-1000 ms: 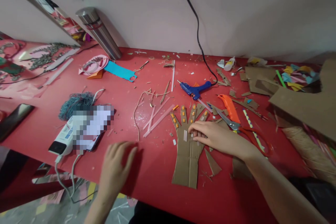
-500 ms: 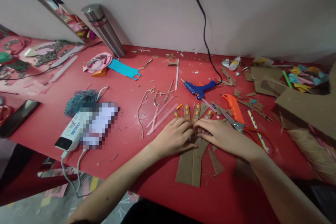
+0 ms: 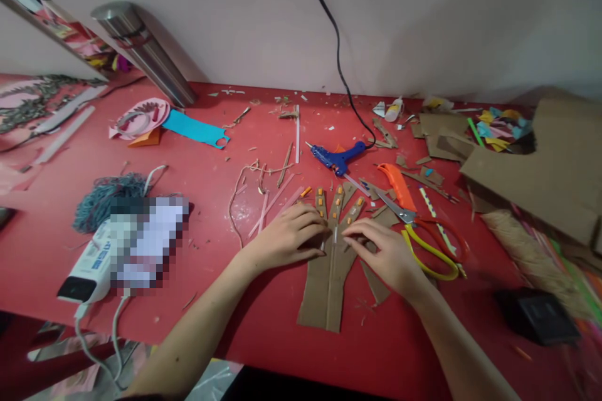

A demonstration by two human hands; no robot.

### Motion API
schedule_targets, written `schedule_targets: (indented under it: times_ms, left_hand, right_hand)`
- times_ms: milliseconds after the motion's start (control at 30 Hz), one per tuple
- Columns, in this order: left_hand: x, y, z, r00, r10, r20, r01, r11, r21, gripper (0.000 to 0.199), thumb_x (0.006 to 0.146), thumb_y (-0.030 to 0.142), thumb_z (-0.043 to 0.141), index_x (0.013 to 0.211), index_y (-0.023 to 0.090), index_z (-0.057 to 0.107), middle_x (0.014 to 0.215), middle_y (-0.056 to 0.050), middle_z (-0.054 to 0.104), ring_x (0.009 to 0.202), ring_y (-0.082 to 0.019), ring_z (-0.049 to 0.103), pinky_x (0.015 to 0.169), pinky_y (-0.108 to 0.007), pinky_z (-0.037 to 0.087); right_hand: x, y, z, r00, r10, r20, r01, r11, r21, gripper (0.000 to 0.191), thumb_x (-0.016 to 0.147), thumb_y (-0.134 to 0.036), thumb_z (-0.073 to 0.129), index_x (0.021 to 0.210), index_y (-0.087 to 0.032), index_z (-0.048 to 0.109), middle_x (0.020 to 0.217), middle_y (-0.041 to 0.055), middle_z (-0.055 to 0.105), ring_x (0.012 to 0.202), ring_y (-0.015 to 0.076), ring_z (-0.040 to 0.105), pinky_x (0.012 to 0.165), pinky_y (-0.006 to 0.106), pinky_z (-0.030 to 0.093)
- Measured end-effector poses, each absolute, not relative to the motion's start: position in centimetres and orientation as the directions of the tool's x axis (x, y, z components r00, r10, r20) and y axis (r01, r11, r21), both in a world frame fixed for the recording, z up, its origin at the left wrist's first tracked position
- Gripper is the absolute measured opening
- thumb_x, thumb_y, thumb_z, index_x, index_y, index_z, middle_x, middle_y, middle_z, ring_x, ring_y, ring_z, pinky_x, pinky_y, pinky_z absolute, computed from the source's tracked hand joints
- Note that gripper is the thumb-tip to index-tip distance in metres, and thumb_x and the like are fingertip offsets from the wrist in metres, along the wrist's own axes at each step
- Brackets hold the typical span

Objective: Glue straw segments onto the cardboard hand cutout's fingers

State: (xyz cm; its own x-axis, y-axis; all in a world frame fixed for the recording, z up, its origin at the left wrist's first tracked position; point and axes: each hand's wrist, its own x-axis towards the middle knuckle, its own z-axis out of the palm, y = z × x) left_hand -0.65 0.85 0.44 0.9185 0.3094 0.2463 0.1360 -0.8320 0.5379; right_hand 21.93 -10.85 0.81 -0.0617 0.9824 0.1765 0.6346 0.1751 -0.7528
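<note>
A cardboard hand cutout (image 3: 320, 301) lies on the red table, with short orange straw pieces on its fingers and a thin clear straw piece (image 3: 335, 234) along the palm's middle. Across the cutout's left side rests my left hand (image 3: 294, 233), fingers bent and closed over the cardboard, hiding part of it. My right hand (image 3: 383, 254) is over the right side of the palm, fingers bent and a little apart from the thumb, with nothing visible between them. Just right of it lie yellow-handled scissors (image 3: 435, 268) and scissors with red-orange handles (image 3: 408, 216).
A blue glue gun (image 3: 337, 158) lies beyond the cutout, its black cord (image 3: 336, 44) running up the wall. An orange cutter (image 3: 397, 185) and cardboard scraps (image 3: 531, 182) lie right. Left are a phone (image 3: 153, 241), power bank (image 3: 89, 269), yarn (image 3: 108, 197) and steel flask (image 3: 145, 53).
My hands have moved apart over the palm, uncovering the clear straw piece. The view has shifted right, bringing the yellow-handled scissors and a black box into sight.
</note>
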Motion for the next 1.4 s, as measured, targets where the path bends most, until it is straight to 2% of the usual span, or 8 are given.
schedule_targets:
  times_ms: [333,567,733,867,967,1167,1233,1400]
  left_hand:
    - [-0.2,0.5,-0.2,0.908,0.289,0.304,0.156,-0.905,0.396,0.024,0.104,0.032,0.052,0.116,0.018,0.067,0.102,-0.006,0.072,0.103,-0.021,0.060,0.107,-0.044,0.046]
    - [0.6,-1.4,-1.0,0.904,0.368,0.216,0.297,-0.906,0.303,0.059,0.099,0.060,0.049,0.132,0.012,0.056,0.119,-0.014,0.068,0.106,-0.027,0.062,0.090,-0.041,0.054]
    - [1.9,-2.8,-1.1,0.890,0.387,0.240,0.324,-0.908,0.264,0.041,0.106,0.044,0.043,0.126,0.011,0.057,0.119,-0.013,0.067,0.103,-0.025,0.063,0.088,-0.038,0.056]
    - [2.2,-2.5,-1.0,0.912,0.338,0.233,0.284,-0.929,0.235,0.028,0.108,0.029,0.040,0.121,0.013,0.059,0.112,-0.010,0.068,0.097,-0.022,0.063,0.082,-0.036,0.057]
    - [2.0,-1.9,-1.0,0.924,0.294,0.243,0.235,-0.941,0.244,0.023,0.107,0.025,0.044,0.120,0.016,0.061,0.114,-0.009,0.067,0.099,-0.021,0.062,0.083,-0.035,0.057]
    - [1.7,-1.5,-1.1,0.936,0.275,0.221,0.219,-0.944,0.247,0.019,0.107,0.022,0.045,0.108,0.016,0.063,0.110,-0.008,0.067,0.097,-0.019,0.061,0.083,-0.032,0.055]
    - [1.7,-1.4,-1.1,0.933,0.280,0.224,0.219,-0.940,0.263,0.020,0.107,0.021,0.044,0.108,0.017,0.063,0.111,-0.007,0.067,0.097,-0.018,0.061,0.084,-0.032,0.055]
    - [1.2,-1.0,-0.9,0.937,0.267,0.224,0.185,-0.926,0.330,0.019,0.105,0.026,0.049,0.113,0.017,0.063,0.116,-0.008,0.067,0.101,-0.021,0.062,0.089,-0.035,0.055]
  right_hand:
    - [21.4,-11.2,0.1,-0.137,0.957,0.254,0.711,0.273,-0.648,0.020,0.102,-0.025,0.050,0.111,-0.023,0.068,0.111,0.0088,0.072,0.106,0.0215,0.068,0.095,0.042,0.057]
    - [21.1,-11.3,-0.3,-0.187,0.955,0.229,0.758,0.289,-0.584,0.028,0.101,-0.022,0.049,0.127,-0.022,0.061,0.114,0.0100,0.071,0.109,0.0231,0.066,0.095,0.043,0.058]
    - [20.2,-12.0,-0.8,-0.115,0.961,0.252,0.735,0.253,-0.629,0.026,0.101,-0.020,0.046,0.122,-0.023,0.061,0.113,0.0092,0.071,0.108,0.0207,0.068,0.093,0.037,0.058]
    - [21.0,-11.4,0.1,-0.040,0.960,0.276,0.712,0.222,-0.667,0.017,0.101,-0.023,0.049,0.107,-0.024,0.065,0.100,0.0074,0.070,0.095,0.0190,0.069,0.085,0.034,0.058]
    - [23.0,-8.3,1.5,-0.046,0.936,0.349,0.763,0.259,-0.592,0.019,0.100,-0.022,0.048,0.105,-0.024,0.067,0.100,0.0074,0.070,0.098,0.0205,0.068,0.089,0.037,0.057]
    - [27.0,1.9,2.3,-0.230,0.948,0.219,0.920,0.285,-0.270,0.054,0.092,-0.001,0.034,0.140,-0.016,0.055,0.146,0.0170,0.053,0.138,0.0281,0.046,0.114,0.052,0.039]
    - [27.6,4.1,2.0,-0.340,0.934,0.110,0.911,0.356,-0.209,0.054,0.091,-0.001,0.035,0.139,-0.017,0.057,0.140,0.0164,0.057,0.133,0.0290,0.049,0.112,0.052,0.039]
    - [28.3,5.4,2.3,-0.352,0.935,0.052,0.909,0.354,-0.221,0.048,0.090,-0.003,0.043,0.132,-0.017,0.062,0.118,0.0156,0.064,0.114,0.0283,0.058,0.101,0.045,0.047]
